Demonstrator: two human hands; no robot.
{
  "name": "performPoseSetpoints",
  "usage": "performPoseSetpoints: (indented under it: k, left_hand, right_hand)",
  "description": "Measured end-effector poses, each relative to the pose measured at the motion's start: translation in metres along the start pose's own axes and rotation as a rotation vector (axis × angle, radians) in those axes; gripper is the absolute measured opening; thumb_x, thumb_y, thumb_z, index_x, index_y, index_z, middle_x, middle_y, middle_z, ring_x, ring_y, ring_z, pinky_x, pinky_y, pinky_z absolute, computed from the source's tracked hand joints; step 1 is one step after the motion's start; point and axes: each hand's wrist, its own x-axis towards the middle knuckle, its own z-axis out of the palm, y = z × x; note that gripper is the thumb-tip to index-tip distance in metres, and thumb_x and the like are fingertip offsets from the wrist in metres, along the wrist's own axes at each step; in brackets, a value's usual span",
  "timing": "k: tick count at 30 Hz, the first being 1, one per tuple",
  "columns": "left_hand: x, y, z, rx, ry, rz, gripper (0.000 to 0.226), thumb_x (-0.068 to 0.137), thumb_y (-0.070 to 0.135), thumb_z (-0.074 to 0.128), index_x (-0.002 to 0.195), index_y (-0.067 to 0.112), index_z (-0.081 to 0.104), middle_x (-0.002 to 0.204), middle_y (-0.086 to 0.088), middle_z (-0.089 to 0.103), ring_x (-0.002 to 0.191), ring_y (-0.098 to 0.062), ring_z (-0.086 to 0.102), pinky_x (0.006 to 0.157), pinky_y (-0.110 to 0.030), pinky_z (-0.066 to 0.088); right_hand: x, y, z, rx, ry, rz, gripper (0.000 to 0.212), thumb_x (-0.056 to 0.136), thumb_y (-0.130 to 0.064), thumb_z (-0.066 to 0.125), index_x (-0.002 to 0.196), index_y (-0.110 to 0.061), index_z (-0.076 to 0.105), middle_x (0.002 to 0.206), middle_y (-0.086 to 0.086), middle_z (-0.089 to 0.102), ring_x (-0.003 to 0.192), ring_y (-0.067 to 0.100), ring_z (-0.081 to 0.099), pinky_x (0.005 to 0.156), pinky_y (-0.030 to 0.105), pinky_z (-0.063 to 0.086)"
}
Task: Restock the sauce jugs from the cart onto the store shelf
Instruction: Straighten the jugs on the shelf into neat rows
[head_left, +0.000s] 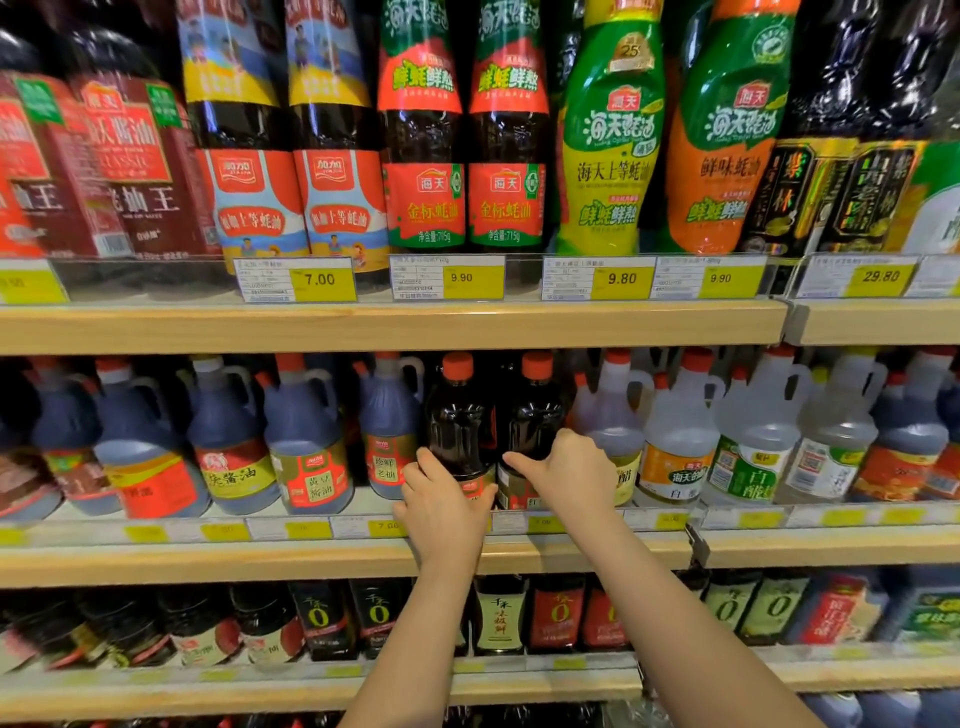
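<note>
Left hand (445, 501) gripped left jug (460, 421) low on its front | right hand (566, 470) gripped right jug (532, 415) beside it | both jugs stood upright, touching, on middle shelf (311, 561)

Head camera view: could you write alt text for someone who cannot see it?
Two bare hands, left hand and right hand, each rest on a dark sauce bottle with an orange cap, left bottle and right bottle, standing side by side on the middle shelf of a packed supermarket aisle.
</note>
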Motion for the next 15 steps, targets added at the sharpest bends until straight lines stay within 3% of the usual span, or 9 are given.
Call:
performPoseSetpoints:
  k: [3,6,11,15]
  left_hand:
    - [-0.005,-0.010,-0.015,-0.193,-0.076,0.040,0.102,0.066,0.050,0.075,0.140,0.006,0.020,0.137,-0.013,0.038,0.126,-0.030,0.041,0.101,-0.043,0.040]
    - [-0.014,-0.033,-0.044,-0.301,-0.029,0.032,0.099,0.068,0.048,0.075,0.141,0.007,0.022,0.141,-0.012,0.037,0.131,-0.027,0.036,0.106,-0.044,0.039]
    - [0.001,-0.081,-0.092,-0.244,0.133,-0.047,0.091,0.069,0.041,0.077,0.137,0.005,0.030,0.133,-0.016,0.044,0.126,-0.033,0.039,0.100,-0.049,0.042]
    - [0.039,-0.116,-0.104,-0.187,0.145,-0.045,0.101,0.065,0.041,0.080,0.140,0.005,0.023,0.140,-0.018,0.036,0.131,-0.034,0.030,0.104,-0.046,0.034]
  right_hand:
    - [-0.012,0.003,-0.013,0.069,-0.028,0.009,0.059,0.075,-0.059,0.064,0.102,-0.007,0.058,0.082,0.008,0.066,0.086,0.028,0.066,0.058,0.028,0.042]
    - [-0.036,0.000,-0.026,0.169,-0.007,-0.088,0.067,0.080,-0.051,0.064,0.131,-0.010,0.050,0.069,0.003,0.066,0.070,0.018,0.063,0.058,0.028,0.045]
    - [-0.061,-0.056,-0.021,0.258,-0.114,-0.230,0.062,0.082,-0.048,0.062,0.135,-0.023,0.043,0.057,-0.008,0.055,0.064,0.017,0.062,0.060,0.034,0.050]
    - [-0.050,-0.112,0.023,0.307,-0.209,-0.189,0.075,0.078,-0.054,0.062,0.141,-0.026,0.032,0.086,0.006,0.068,0.089,0.030,0.066,0.074,0.039,0.053]
